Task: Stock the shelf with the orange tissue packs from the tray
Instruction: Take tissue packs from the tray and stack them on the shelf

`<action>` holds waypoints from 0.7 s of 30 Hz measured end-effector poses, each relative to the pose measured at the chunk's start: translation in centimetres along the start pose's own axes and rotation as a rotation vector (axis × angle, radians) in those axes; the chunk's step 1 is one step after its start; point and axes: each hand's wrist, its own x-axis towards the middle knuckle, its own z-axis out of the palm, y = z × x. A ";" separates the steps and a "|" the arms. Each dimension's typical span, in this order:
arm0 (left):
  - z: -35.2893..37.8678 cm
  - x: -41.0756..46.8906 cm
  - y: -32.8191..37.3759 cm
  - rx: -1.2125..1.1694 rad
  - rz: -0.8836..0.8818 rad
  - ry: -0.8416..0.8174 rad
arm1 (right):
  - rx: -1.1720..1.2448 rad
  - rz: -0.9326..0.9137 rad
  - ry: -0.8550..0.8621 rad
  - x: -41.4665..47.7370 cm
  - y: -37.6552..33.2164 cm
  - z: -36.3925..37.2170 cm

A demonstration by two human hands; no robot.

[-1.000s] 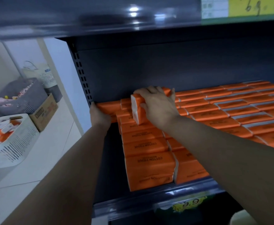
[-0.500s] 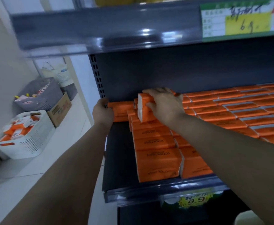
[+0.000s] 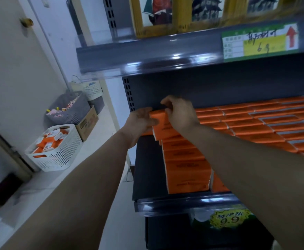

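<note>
Pale walls and a light floor are filling the left of the head view, with an off-white door [image 3: 12, 69] standing beside the racking. A dark grey metal shelf [image 3: 147, 168] is taking up the middle, and flat rows of orange tissue packs [image 3: 246, 123] are covering it from right of centre to the right edge, leaving a bare strip on the left.

At the rear left end of those rows, both hands are meeting on one orange tissue pack [image 3: 158, 116]. The left hand [image 3: 140, 121] is gripping its left end, and the right hand [image 3: 179, 112] is curling its fingers down over the right part, thumb lifted behind. The pack is lying with a broad orange face up and its long axis seeming to run left to right along the shelf back. Both ends are hidden by the hands, so its full length is hard to judge.

On the floor to the left, a white slotted plastic tray [image 3: 57, 159] is holding a loose heap of orange and white packs. Behind it a grey basket [image 3: 72, 114] and a brown cardboard box [image 3: 88, 124] are standing, their contents too small to make out. A green and yellow price label [image 3: 259, 40] is hanging on the upper shelf edge, its writing blurred.
</note>
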 end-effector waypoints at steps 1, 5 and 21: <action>-0.2 0.1 0.0 0.045 0.019 0.064 | 0.035 -0.011 0.008 -0.1 0.0 -0.2; -2.2 1.0 -1.0 0.165 0.081 0.425 | -0.100 0.063 -0.152 -1.2 1.3 -0.9; -0.1 4.3 -7.5 0.251 -0.143 0.626 | -0.545 0.136 -0.664 -2.5 5.4 2.6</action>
